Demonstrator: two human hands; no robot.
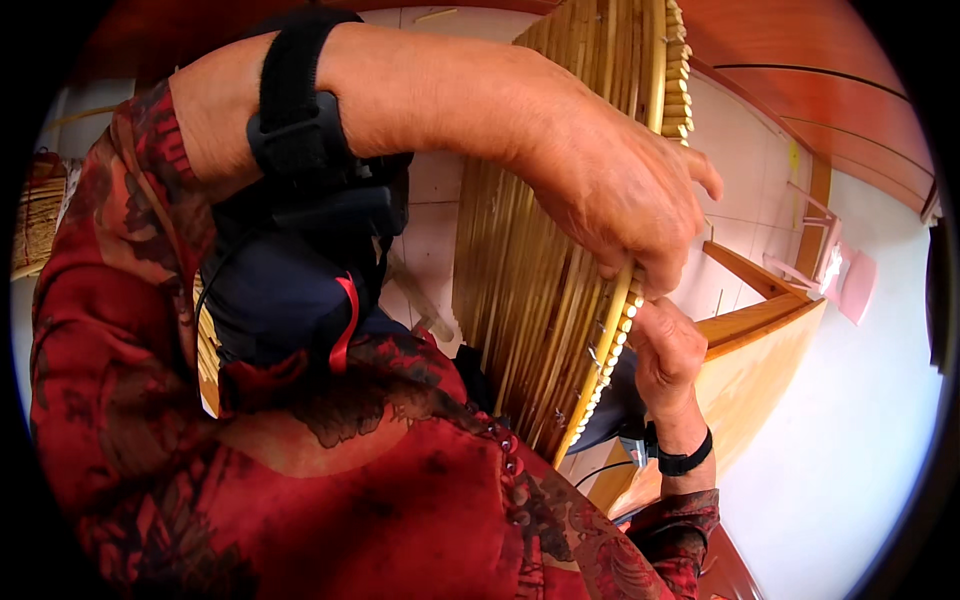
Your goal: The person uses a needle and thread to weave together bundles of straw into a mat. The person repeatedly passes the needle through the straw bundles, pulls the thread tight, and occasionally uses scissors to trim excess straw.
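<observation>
The left hand (625, 205) is curled tight over the edge of the mat (525, 290), with one finger poking out past it. The mat is made of long thin sticks, and it spreads out under that hand and to its left. A yellow rod (585, 400) runs along the edge, right below the left hand's fingertips. The right hand (667, 348) is bent up just under the left one, close by the stick ends (604, 382). Its fingertips are hidden, so I can't tell if it is pinching something or just pushing. Small grey wires (595, 356) poke out beside the rod, below the left hand. They look sharp, so I think a finger sliding down there could get pricked. If the left hand lets go too soon, the rod might slip away from the sticks, because the mat stands tilted. The two hands are so close that they could bump. A hard push could crack a thin stick. The wood stand (770, 385) is near, to the right of the right hand, so an elbow might knock it.
</observation>
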